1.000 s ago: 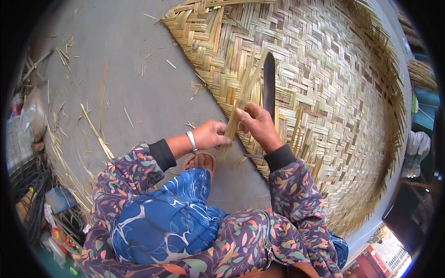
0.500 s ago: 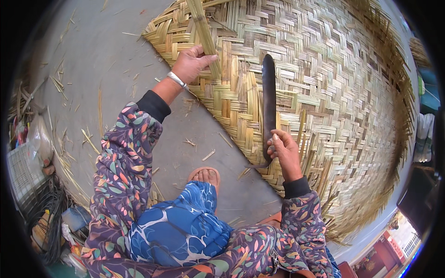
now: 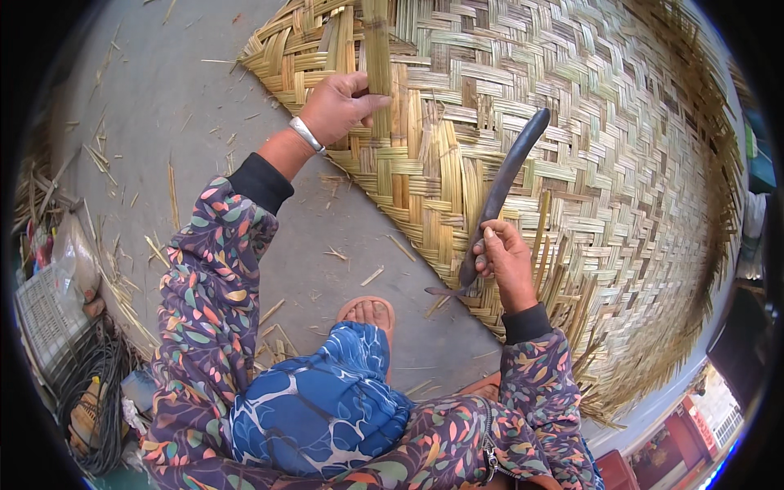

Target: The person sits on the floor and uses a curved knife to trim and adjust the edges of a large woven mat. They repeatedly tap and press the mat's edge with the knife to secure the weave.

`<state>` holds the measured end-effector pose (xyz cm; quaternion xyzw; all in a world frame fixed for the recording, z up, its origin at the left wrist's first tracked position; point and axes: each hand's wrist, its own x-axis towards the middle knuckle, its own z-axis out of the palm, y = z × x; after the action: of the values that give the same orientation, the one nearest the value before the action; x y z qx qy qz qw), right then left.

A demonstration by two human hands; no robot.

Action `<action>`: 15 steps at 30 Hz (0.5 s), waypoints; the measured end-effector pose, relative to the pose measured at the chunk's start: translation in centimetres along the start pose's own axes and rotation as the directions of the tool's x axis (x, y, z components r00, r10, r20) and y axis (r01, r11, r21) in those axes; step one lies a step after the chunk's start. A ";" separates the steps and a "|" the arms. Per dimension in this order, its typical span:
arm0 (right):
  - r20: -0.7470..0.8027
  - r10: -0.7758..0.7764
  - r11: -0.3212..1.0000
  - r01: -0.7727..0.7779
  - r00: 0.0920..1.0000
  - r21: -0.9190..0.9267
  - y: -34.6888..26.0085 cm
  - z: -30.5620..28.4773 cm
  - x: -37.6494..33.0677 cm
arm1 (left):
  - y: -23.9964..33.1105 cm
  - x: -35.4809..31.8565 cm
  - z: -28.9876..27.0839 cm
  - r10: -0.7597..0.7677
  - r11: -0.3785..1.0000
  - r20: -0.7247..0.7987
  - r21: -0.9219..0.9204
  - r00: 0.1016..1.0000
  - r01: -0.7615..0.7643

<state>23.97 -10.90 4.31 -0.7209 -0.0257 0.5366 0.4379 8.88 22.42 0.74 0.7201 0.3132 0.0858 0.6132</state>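
Note:
Between the thumb and fingers of my left hand (image 3: pixel 339 106) is the lower end of a flat yellow-green split strip (image 3: pixel 376 49), which runs up past the top of the view. My left hand is over the left border of a large woven mat (image 3: pixel 572 147) of pale and brown strips. In my right hand (image 3: pixel 506 257) a long, dark, curved blade (image 3: pixel 514 167) is gripped near its lower end, its rounded tip slanting up to the right over the weave. The blade's thin, bent lower end reaches the mat's edge.
Grey floor (image 3: pixel 318 278) with scattered strip scraps lies left of the mat. A pale plastic crate (image 3: pixel 53 310) and a coil of black cable (image 3: pixel 106 408) stand at the far left. My sandalled foot (image 3: pixel 369 318) is near the mat's lower edge. Loose strip ends stick up beside my right hand.
The blade has turned, its tip swinging from upright to the right. My left hand has shifted slightly left, and the strip in it stands more upright.

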 end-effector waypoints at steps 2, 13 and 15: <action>-0.006 0.017 1.000 -0.017 1.000 -0.002 -0.2 0.2 0.0 | 0.2 -1.0 0.7 -0.026 0.994 -0.089 -0.113 0.996 0.016; -0.011 0.038 0.999 -0.037 0.999 0.026 -0.2 0.1 0.6 | -1.9 -3.4 2.2 -0.252 0.770 -0.340 -0.638 0.906 -0.026; -0.008 0.048 0.998 -0.048 0.999 0.041 -0.3 0.0 0.7 | -1.9 -3.5 1.9 -0.274 0.753 -0.326 -0.658 0.905 -0.009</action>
<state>24.35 -10.35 3.94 -0.7147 0.0046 0.5440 0.4396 6.41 19.00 -0.57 0.4065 0.4348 0.2897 0.7495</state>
